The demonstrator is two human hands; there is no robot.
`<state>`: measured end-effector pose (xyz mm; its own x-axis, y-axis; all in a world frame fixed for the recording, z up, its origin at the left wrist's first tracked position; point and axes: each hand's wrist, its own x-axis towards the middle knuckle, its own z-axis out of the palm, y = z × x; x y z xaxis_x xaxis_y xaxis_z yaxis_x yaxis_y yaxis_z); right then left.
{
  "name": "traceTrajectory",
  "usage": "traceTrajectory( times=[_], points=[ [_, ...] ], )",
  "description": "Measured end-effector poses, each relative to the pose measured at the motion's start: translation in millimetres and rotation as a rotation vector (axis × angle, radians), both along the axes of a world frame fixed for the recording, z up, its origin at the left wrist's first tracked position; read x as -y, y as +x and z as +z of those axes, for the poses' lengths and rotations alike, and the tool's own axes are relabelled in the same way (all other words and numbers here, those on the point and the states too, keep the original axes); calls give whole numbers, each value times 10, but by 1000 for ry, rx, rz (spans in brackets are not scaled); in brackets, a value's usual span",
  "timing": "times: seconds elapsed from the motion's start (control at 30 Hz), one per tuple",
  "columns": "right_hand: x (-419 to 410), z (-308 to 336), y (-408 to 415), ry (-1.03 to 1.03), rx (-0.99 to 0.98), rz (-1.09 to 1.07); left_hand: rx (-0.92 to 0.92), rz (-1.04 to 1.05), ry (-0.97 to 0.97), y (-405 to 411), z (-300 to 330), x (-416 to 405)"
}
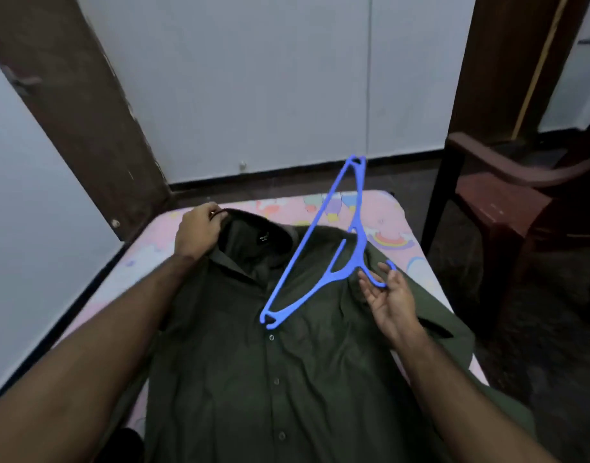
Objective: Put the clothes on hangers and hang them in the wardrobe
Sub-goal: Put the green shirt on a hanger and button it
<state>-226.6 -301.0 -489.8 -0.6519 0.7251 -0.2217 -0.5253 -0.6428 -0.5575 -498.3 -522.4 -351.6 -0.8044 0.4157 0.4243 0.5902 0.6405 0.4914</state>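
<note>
Head view: dark green shirt lies buttoned and face up on the pink cartoon-print mattress, blue plastic hanger raised above its chest.

Left hand grips the shirt's collar at its far edge; right hand, over the shirt's right shoulder, has the hanger's hook resting across loosely curled fingers, barely held. With so light a hold the hanger could swing or slip onto the shirt, and the buttoned front may block its arm from entering. The collar label is unreadable, and the wardrobe's interior is not visible.
</note>
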Motion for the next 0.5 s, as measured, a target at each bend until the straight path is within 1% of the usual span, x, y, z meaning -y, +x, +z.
traceTrajectory(
  times=[0.17,0.23,0.33,0.4,0.5],
  points=[
    [-4,1476,328,228,-192,-27,-105,-69,130,661,1048,190],
    [131,2090,454,337,-286,-12,-144,-106,140,943,1464,282],
    [417,2832,657,493,-383,10,-185,-174,123,1322,2059,464],
    [625,3200,837,585,-432,31,-172,-229,120,1585,2446,626],
    [865,3600,1123,719,-464,48,-69,-316,159,1931,2951,901]
  ],
)
